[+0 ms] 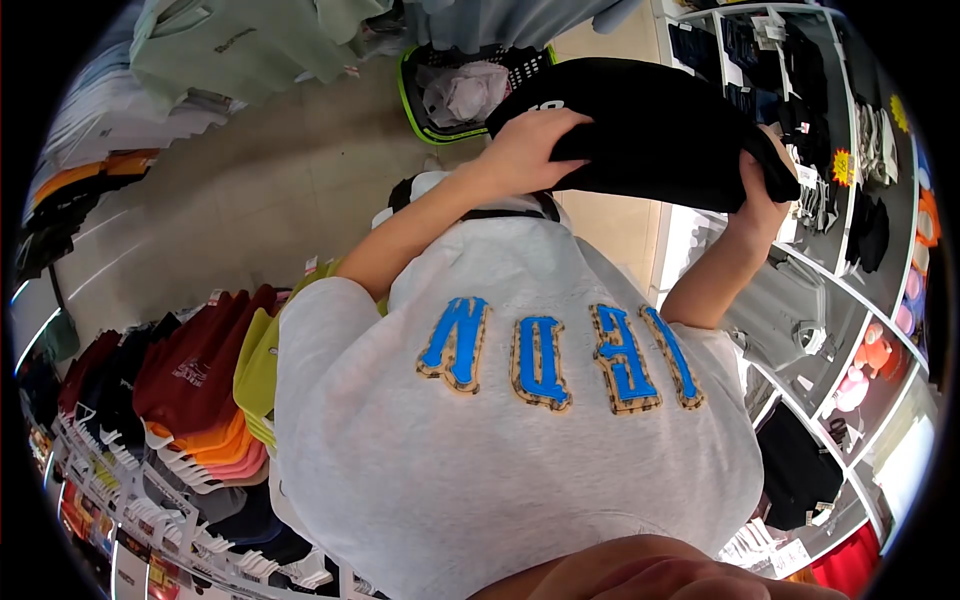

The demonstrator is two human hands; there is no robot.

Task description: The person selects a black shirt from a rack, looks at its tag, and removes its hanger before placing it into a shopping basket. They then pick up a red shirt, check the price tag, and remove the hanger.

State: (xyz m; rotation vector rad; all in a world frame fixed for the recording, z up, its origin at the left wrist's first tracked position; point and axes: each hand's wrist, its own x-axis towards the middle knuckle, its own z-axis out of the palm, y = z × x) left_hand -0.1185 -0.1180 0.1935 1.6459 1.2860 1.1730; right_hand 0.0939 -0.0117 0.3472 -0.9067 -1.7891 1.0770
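Observation:
A black folded garment point(650, 130) with a small patch of white lettering near its left end is stretched between my two hands in front of me. At its left part, my left hand point(540, 150) grips the cloth, thumb along the near edge and some fingers hidden beneath or behind the fabric. My right hand point(765, 185) is closed around the opposite end, the thumb pressed on the cloth by the fold. Just beyond the garment, partly covered by it, a black basket with a green rim point(408, 95) sits on the floor, a clear plastic bag point(465, 92) inside.
Light shirts point(235, 50) hang at the upper left. Maroon point(195, 365) and yellow-green garments point(262, 365) hang on a rack at the lower left. White shelving point(850, 120) with folded clothes curves along the right side. Tiled floor point(290, 160) lies between.

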